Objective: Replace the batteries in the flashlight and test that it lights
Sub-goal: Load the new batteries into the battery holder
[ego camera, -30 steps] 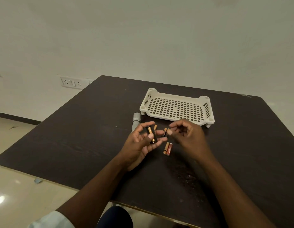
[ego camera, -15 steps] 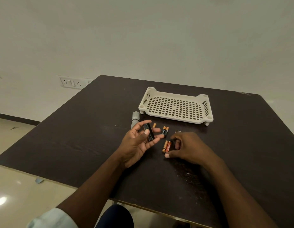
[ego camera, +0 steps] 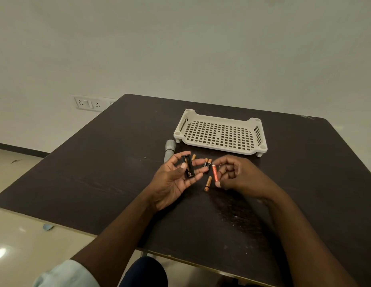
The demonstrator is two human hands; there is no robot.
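Left hand (ego camera: 174, 179): palm up above the desk (ego camera: 97, 183), thumb and fingers curled round a black battery holder (ego camera: 188, 169). Holder upright in the fingers, open side toward the camera, one copper-topped battery seated in it.

Right hand (ego camera: 234, 175): just right of the left, not touching it. Index finger and thumb pinched on the two ends of a red battery (ego camera: 214, 173); remaining fingers curled in. Red battery held nearly vertical, raised off the desk, between the two hands.

Directly below the red battery: single loose battery (ego camera: 208, 183), copper and black, flat on the desk, angled slightly, apart from both hands.

Between the fingertips of the two hands, farther back: pair of loose batteries (ego camera: 207, 162), side by side and touching, partly covered by the left fingertips. Left of that pair: copper battery end (ego camera: 193, 157), rest hidden behind the left fingers and the holder.

Behind the left hand: grey flashlight body (ego camera: 169, 150), lying on the desk, lower part hidden by the hand; head end near the front left foot of the tray.

Beyond all of these: cream perforated tray (ego camera: 219, 132), standing on short feet on the desk.

Background: wall socket panel (ego camera: 89, 103) on the wall left of the desk; tiled floor (ego camera: 18, 235) below.
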